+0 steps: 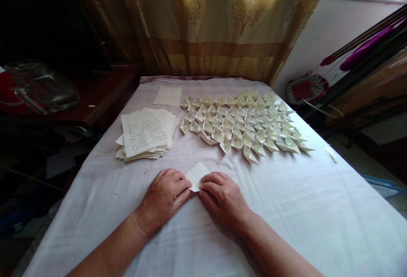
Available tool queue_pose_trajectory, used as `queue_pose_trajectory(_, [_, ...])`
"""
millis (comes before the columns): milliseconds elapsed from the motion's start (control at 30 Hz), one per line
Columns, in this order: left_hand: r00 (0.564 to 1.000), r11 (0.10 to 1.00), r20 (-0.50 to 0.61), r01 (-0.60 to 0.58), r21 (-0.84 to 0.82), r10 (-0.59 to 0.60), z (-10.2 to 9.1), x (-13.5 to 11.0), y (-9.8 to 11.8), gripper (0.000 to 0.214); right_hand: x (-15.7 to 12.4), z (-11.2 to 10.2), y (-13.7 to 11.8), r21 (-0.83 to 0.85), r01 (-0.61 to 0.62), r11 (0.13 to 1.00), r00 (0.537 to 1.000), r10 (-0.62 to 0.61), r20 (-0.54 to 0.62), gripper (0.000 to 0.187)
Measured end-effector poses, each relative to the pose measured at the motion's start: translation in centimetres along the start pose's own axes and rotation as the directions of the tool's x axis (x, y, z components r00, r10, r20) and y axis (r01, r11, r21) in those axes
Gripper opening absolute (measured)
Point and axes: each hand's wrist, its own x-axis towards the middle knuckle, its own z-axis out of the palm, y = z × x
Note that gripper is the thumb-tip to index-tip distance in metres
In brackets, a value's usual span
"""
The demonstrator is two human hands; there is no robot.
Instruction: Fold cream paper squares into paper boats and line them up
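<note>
Presently, left hand [168, 191] and right hand [225, 196] are pinching opposite sides of a folded paper piece [197, 175], sitting about midway between the side edges of the cloth-covered table [286, 213]; keeping paper edges matched while pressing creases is probably serving best. One corner is pointing toward the table's far edge; hands are hiding its sides, leaving the long axis uncertain.

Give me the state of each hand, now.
Left hand: closed, holding the left side of the small folded paper.
Right hand: closed, holding the paper's right side.

Behind folded sheet [197, 175]: pages [144, 132] left, boats [237, 141] right.
</note>
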Motion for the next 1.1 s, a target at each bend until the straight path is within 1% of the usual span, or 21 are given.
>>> queue_pose_trajectory(167, [1.0, 0.999, -0.002, -0.015, -0.04, 0.015, 0.0, -0.2, -0.3, 0.006, -0.2, -0.3, 0.6, 0.049, -0.025, 0.998, 1.0, 0.026, -0.008, 0.01])
queue_pose_trajectory(267, [0.995, 0.995, -0.054, -0.085, -0.043, 0.083, 0.2, -0.4, -0.5, 0.007, -0.2, -0.8, 1.0, 0.06, -0.032, 0.998, 0.999, 0.033, -0.016, 0.009])
queue_pose_trajectory(367, [0.976, 0.984, -0.127, -0.179, 0.0, 0.177, 0.3, -0.2, -0.3, 0.012, -0.1, -1.2, 1.1, 0.052, -0.015, 0.999, 1.0, 0.016, -0.02, 0.014])
queue_pose_trajectory(467, [0.97, 0.978, -0.131, -0.195, 0.075, 0.204, 0.1, 0.2, 0.5, 0.016, -0.1, -1.3, 0.5, -0.003, 0.032, 0.999, 0.999, -0.032, -0.014, 0.022])
queue_pose_trajectory(500, [0.971, 0.975, -0.118, -0.196, 0.104, 0.208, -0.1, 0.3, 0.9, 0.02, -0.1, -1.2, 0.2, -0.025, 0.037, 0.999, 0.999, -0.037, -0.012, 0.021])
queue_pose_trajectory(533, [0.97, 0.97, -0.107, -0.203, 0.131, 0.217, -0.3, 0.4, 1.2, 0.023, -0.2, -1.1, 0.0, -0.039, 0.03, 0.999, 0.999, -0.031, -0.01, 0.015])
queue_pose_trajectory(567, [0.968, 0.966, -0.102, -0.212, 0.147, 0.228, -0.4, 0.4, 1.5, 0.025, -0.2, -1.0, -0.2, -0.037, 0.019, 0.999, 1.0, -0.02, -0.004, 0.008])
queue_pose_trajectory(600, [0.966, 0.964, -0.1, -0.221, 0.148, 0.237, -0.5, 0.4, 1.7, 0.023, -0.3, -0.8, -0.3, -0.018, 0.0, 1.0, 1.0, 0.0, 0.008, 0.007])
queue_pose_trajectory(667, [0.97, 0.971, -0.098, -0.212, 0.113, 0.223, -0.6, 0.2, 1.7, 0.013, -0.5, -0.7, -0.2, 0.04, -0.051, 0.998, 0.998, 0.05, 0.04, 0.015])
queue_pose_trajectory(733, [0.98, 0.983, -0.091, -0.171, 0.061, 0.176, -0.6, -0.1, 1.3, 0.015, -0.6, -0.8, 0.1, 0.077, -0.095, 0.993, 0.994, 0.09, 0.061, 0.016])
queue_pose_trajectory(767, [0.985, 0.988, -0.085, -0.146, 0.041, 0.149, -0.5, -0.2, 0.9, 0.017, -0.6, -0.9, 0.4, 0.079, -0.106, 0.991, 0.993, 0.101, 0.062, 0.015])
queue_pose_trajectory(833, [0.991, 0.995, -0.082, -0.104, 0.01, 0.105, -0.4, -0.4, 0.2, 0.013, -0.5, -1.0, 0.7, 0.068, -0.113, 0.991, 0.992, 0.109, 0.056, 0.016])
queue_pose_trajectory(900, [0.993, 0.998, -0.101, -0.065, -0.012, 0.063, -0.1, -0.5, -0.4, 0.012, -0.4, -1.1, 0.8, 0.05, -0.12, 0.992, 0.992, 0.117, 0.053, 0.019])
queue_pose_trajectory(1000, [0.991, 1.0, -0.135, -0.003, -0.025, -0.001, 0.4, -0.6, -0.6, 0.024, -0.3, -0.7, 0.6, 0.021, -0.133, 0.991, 0.991, 0.133, 0.008, 0.014])
queue_pose_trajectory(1100, [0.992, 1.0, -0.127, 0.025, -0.006, -0.026, 0.6, -0.7, -0.3, 0.045, -0.2, 0.1, 0.5, 0.011, -0.189, 0.982, 0.979, 0.189, -0.08, 0.018])
